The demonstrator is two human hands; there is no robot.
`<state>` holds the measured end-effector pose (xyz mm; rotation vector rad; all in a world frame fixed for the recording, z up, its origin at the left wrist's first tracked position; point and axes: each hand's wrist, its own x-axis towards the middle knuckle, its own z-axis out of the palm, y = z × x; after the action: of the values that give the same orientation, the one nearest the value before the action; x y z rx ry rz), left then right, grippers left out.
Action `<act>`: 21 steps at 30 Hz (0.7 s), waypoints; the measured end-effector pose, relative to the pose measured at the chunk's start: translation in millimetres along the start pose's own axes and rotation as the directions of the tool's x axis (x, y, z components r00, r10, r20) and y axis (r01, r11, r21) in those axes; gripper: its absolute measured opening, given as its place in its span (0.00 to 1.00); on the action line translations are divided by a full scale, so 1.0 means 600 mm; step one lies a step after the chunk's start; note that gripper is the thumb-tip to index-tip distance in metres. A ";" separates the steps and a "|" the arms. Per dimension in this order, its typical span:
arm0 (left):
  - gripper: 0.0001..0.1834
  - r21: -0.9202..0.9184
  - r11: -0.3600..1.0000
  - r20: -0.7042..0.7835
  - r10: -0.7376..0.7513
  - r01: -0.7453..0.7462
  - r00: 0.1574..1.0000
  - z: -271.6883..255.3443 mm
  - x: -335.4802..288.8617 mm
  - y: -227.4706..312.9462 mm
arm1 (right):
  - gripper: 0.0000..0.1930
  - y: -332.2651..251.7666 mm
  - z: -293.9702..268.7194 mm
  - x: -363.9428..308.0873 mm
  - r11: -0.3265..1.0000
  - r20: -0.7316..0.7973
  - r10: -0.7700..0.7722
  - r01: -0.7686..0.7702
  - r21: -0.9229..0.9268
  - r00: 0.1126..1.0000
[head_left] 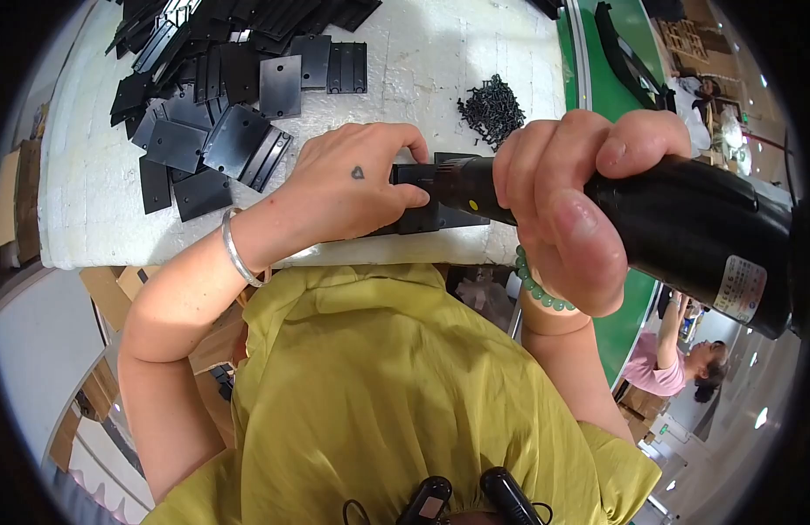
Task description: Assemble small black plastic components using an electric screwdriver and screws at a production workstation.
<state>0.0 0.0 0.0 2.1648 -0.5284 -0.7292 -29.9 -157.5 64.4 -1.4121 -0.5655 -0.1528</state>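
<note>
My right hand (562, 192) is wrapped round a thick black electric screwdriver (685, 223), which lies nearly level and points left. Its tip end reaches over a flat black plastic part (420, 219) near the front edge of the table. The exact contact of the tip is hidden. From the left, my left hand (352, 179) grips that part, with thumb and forefinger on either side of a small black piece (411, 175) by the tool's tip. The rest of its fingers are tucked out of sight.
Many flat black plates (234, 140) are heaped at the back left of the white table (405, 87). A pile of small black screws (492, 109) lies behind the screwdriver. A green surface (610, 350) borders the right side. Another person (672, 363) is farther right.
</note>
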 end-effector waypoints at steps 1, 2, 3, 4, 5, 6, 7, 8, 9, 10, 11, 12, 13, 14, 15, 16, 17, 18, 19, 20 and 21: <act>0.17 -0.005 1.000 -0.012 0.022 -0.022 1.000 0.003 0.001 -0.001 | 0.17 0.000 -0.002 -0.001 1.000 0.016 -0.006 0.006 -0.003 1.000; 0.17 -0.009 0.999 -0.024 0.044 -0.044 0.999 0.004 0.001 -0.002 | 0.17 -0.001 -0.003 -0.001 1.000 0.033 -0.013 0.013 -0.006 0.999; 0.17 -0.010 0.999 -0.025 0.044 -0.044 0.999 0.002 0.001 -0.002 | 0.17 0.002 -0.001 -0.002 1.000 0.034 -0.012 0.013 -0.007 0.999; 0.17 -0.001 0.999 -0.014 0.037 -0.037 0.999 -0.001 0.001 0.000 | 0.16 0.004 0.003 -0.003 0.999 0.028 -0.030 0.031 -0.023 0.999; 0.17 0.007 1.000 -0.003 0.030 -0.030 1.000 -0.003 0.000 -0.001 | 0.16 0.004 0.007 -0.004 0.998 0.022 -0.048 0.049 -0.038 0.999; 0.17 0.003 1.000 -0.007 0.028 -0.028 1.000 -0.003 0.000 -0.003 | 0.16 0.001 0.010 -0.004 0.998 0.028 -0.047 0.048 -0.037 0.999; 0.17 -0.008 0.999 -0.021 0.054 -0.054 0.998 -0.001 0.001 -0.008 | 0.16 -0.005 0.014 -0.005 0.996 0.016 -0.018 0.019 -0.082 1.000; 0.17 -0.018 0.997 -0.035 0.079 -0.080 0.996 0.002 0.002 -0.012 | 0.15 -0.008 0.016 -0.004 0.992 0.004 0.011 -0.011 -0.127 1.000; 0.17 -0.023 0.997 -0.039 0.077 -0.078 0.996 0.007 0.003 -0.016 | 0.15 -0.007 0.015 -0.003 0.992 0.010 0.014 -0.012 -0.127 1.000; 0.17 -0.020 0.993 -0.084 0.116 -0.118 0.990 0.013 0.004 -0.020 | 0.15 -0.005 0.014 -0.003 0.997 0.024 -0.003 0.005 -0.082 1.000; 0.17 -0.015 0.987 -0.128 0.155 -0.158 0.980 0.016 0.004 -0.023 | 0.15 -0.004 0.013 -0.002 0.999 0.036 -0.020 0.022 -0.037 0.999; 0.17 -0.021 0.988 -0.132 0.151 -0.155 0.980 0.013 0.004 -0.020 | 0.15 -0.001 0.015 -0.002 0.999 0.039 -0.030 0.031 -0.026 0.999; 0.16 -0.034 0.992 -0.074 0.115 -0.118 0.991 0.007 0.002 -0.015 | 0.15 -0.001 0.017 -0.002 0.999 0.045 -0.025 0.027 -0.025 0.999; 0.16 -0.045 0.996 -0.014 0.079 -0.080 0.997 0.004 0.002 -0.012 | 0.15 -0.001 0.019 -0.003 0.999 0.048 -0.024 0.026 -0.034 0.999; 0.16 -0.049 0.996 -0.017 0.078 -0.079 0.997 0.005 0.000 -0.014 | 0.15 -0.002 0.021 -0.002 0.999 0.051 -0.024 0.027 -0.044 0.998; 0.16 -0.046 0.995 -0.031 0.089 -0.090 0.996 0.006 -0.001 -0.015 | 0.15 -0.002 0.022 -0.001 0.999 0.055 -0.022 0.024 -0.044 0.998; 0.15 -0.043 0.994 -0.045 0.100 -0.102 0.994 0.006 -0.002 -0.016 | 0.15 -0.001 0.023 0.000 0.999 0.056 -0.019 0.021 -0.039 0.998; 0.15 -0.046 0.993 -0.043 0.104 -0.106 0.994 0.006 -0.002 -0.015 | 0.15 -0.002 0.023 0.001 0.999 0.052 -0.017 0.019 -0.041 0.998; 0.15 -0.045 0.994 -0.034 0.095 -0.097 0.995 0.005 -0.002 -0.014 | 0.15 -0.002 0.022 0.002 0.999 0.052 -0.015 0.017 -0.046 0.999; 0.15 -0.044 0.995 -0.025 0.087 -0.088 0.996 0.003 -0.001 -0.012 | 0.16 0.000 0.020 0.004 0.999 0.054 -0.028 0.030 -0.041 0.998; 0.15 -0.048 0.995 -0.029 0.084 -0.085 0.996 0.000 -0.002 -0.010 | 0.17 0.003 0.018 0.005 0.999 0.060 -0.040 0.042 -0.030 0.997</act>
<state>-0.1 4.2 -4.6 2.0901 -0.5784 -0.6596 -29.9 -146.0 64.8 -1.4401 -0.6441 -0.1535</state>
